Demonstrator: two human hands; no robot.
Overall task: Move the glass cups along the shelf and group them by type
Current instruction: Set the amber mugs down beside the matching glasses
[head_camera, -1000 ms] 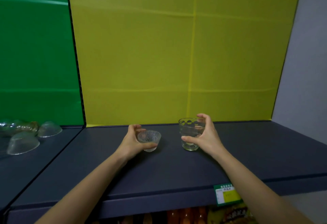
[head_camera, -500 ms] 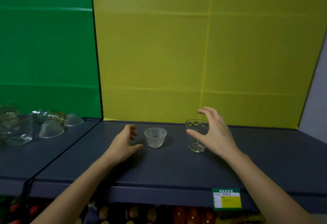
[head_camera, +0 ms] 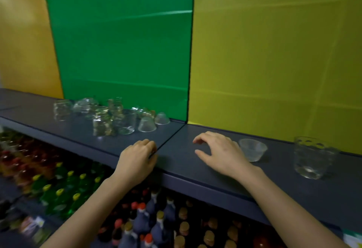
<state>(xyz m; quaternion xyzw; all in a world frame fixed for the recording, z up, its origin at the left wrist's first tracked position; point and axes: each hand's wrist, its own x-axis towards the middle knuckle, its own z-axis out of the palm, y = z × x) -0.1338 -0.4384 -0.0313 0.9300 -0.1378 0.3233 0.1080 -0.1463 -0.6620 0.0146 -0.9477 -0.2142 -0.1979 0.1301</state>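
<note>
A small ribbed glass cup [head_camera: 252, 149] stands upright on the dark shelf [head_camera: 195, 171] before the yellow panel. A taller tumbler with a dotted rim [head_camera: 311, 157] stands to its right. My right hand [head_camera: 221, 152] hovers just left of the ribbed cup, fingers spread and lightly bent, holding nothing. My left hand [head_camera: 137, 159] is over the shelf's front edge near the seam, fingers loosely curled, empty. A cluster of several glass cups [head_camera: 109, 116] sits before the green panel, with two small cups upside down [head_camera: 150, 123] at its right end.
Green [head_camera: 121, 42] and yellow [head_camera: 274, 52] back panels close off the shelf's rear. A lower shelf holds rows of bottles [head_camera: 145, 224] with red, yellow and cork-coloured caps. A seam [head_camera: 170, 136] divides the shelf boards between my hands.
Both hands have let go of the ribbed cup and the tumbler and moved left. The view has swung left, bringing the glass cluster into full sight.
</note>
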